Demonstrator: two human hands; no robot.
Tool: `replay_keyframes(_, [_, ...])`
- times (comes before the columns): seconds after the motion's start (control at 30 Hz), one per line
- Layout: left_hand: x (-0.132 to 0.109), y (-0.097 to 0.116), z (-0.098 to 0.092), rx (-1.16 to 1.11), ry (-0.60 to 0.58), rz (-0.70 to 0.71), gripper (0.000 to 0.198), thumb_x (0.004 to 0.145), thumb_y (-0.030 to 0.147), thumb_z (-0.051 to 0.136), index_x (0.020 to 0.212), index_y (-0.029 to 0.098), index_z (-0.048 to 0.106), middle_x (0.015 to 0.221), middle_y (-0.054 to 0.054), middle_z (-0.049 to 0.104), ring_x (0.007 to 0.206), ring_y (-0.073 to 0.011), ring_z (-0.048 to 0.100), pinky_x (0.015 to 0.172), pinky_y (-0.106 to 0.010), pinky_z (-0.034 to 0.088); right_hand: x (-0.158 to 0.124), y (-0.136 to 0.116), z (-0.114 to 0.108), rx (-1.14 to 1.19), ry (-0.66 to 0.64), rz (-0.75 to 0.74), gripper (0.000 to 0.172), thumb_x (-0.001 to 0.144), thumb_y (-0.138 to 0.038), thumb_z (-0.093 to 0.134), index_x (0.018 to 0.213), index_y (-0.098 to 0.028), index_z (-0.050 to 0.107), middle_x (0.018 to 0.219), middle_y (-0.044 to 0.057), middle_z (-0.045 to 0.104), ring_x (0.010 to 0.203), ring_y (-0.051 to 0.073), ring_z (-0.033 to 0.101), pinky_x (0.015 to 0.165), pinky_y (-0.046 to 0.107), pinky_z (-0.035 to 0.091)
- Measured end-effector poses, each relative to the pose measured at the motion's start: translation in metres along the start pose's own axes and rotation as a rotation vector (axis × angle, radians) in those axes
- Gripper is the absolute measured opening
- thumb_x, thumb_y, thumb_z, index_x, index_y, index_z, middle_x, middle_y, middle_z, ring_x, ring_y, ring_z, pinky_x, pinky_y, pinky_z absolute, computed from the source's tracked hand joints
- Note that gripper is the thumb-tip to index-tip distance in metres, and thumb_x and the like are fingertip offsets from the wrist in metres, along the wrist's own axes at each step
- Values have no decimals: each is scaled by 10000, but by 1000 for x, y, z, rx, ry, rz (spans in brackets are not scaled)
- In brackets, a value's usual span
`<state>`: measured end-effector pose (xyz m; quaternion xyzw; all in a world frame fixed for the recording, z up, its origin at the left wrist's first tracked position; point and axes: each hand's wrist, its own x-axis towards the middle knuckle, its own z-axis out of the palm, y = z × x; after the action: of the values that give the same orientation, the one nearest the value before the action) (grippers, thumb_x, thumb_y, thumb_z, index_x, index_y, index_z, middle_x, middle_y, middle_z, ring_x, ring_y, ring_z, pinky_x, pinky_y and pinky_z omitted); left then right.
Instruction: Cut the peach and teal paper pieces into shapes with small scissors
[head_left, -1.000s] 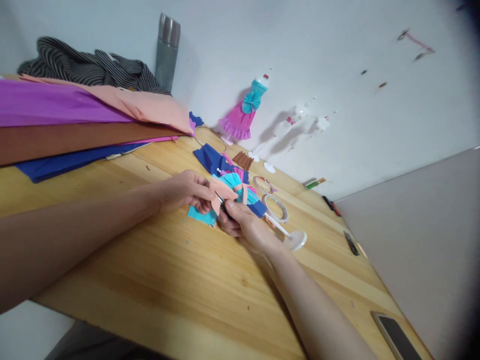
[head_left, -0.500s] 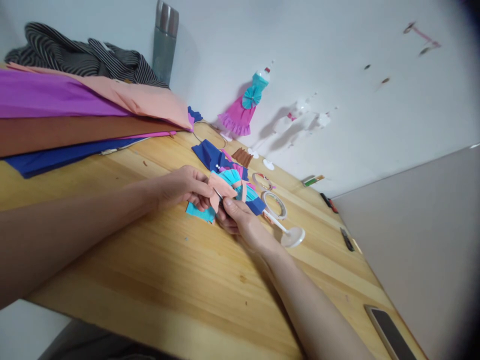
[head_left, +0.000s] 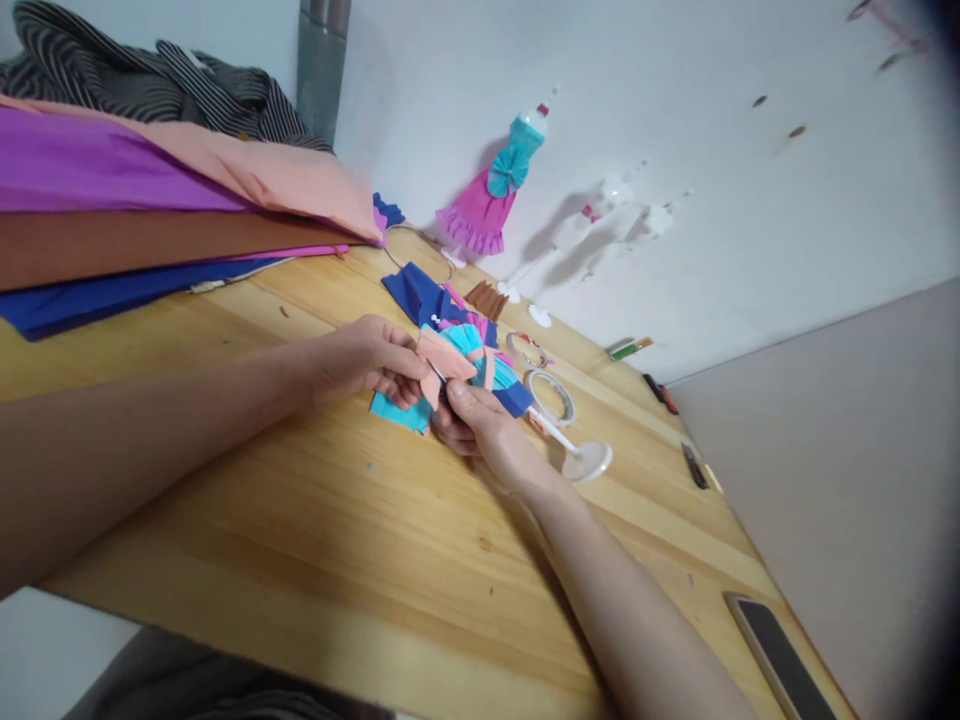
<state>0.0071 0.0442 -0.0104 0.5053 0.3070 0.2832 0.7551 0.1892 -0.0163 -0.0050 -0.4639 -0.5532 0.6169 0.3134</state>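
My left hand pinches the left edge of a small peach crepe paper piece. Scissors are gripped in my right hand, their thin blades lying against the peach paper; the handles are mostly hidden by my fingers. Just beyond the hands lies a small mannequin stand on its side, with turquoise pleated paper and dark blue paper about it. A turquoise paper piece rests on the table below my left hand.
Folded crepe paper sheets and a striped cloth fill the left, near a bottle. A dressed mini mannequin stands by the wall. Tape rolls, a cutter and a phone lie to the right.
The whole view has shifted slightly. The hands hold nearly the same pose, with the scissor blades still at the peach paper.
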Motion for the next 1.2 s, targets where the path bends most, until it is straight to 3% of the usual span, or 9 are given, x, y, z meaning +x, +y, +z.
replay_keyframes(0.13, [-1,1,0,-12,12,7,136,598,214,721,604,84,680,548,-68,653,526,-124,585,556,-245,472,1,0,-1,20,-4,4,527,770,-678,590,610,-197,447,474,-97,231,422,69,157,407,247,65])
replay_keyframes(0.73, [-3,4,4,-16,1,-9,117,636,180,695,664,67,707,553,-63,649,528,-118,579,570,-245,457,1,-1,-2,42,1,37,513,786,-636,601,594,-201,409,480,-94,255,416,58,135,420,252,49])
replay_keyframes(0.9, [-3,4,3,-18,-4,-14,209,656,174,681,808,43,741,581,-71,666,532,-121,583,571,-248,453,2,-1,-2,49,2,31,503,793,-625,598,597,-199,414,483,-92,261,418,59,145,421,253,53])
replay_keyframes(1.2, [-3,3,3,-22,-1,-11,142,637,182,686,697,57,714,559,-66,657,520,-114,582,566,-240,455,2,0,-3,47,-11,5,498,791,-633,598,614,-198,430,489,-88,269,421,63,169,418,250,68])
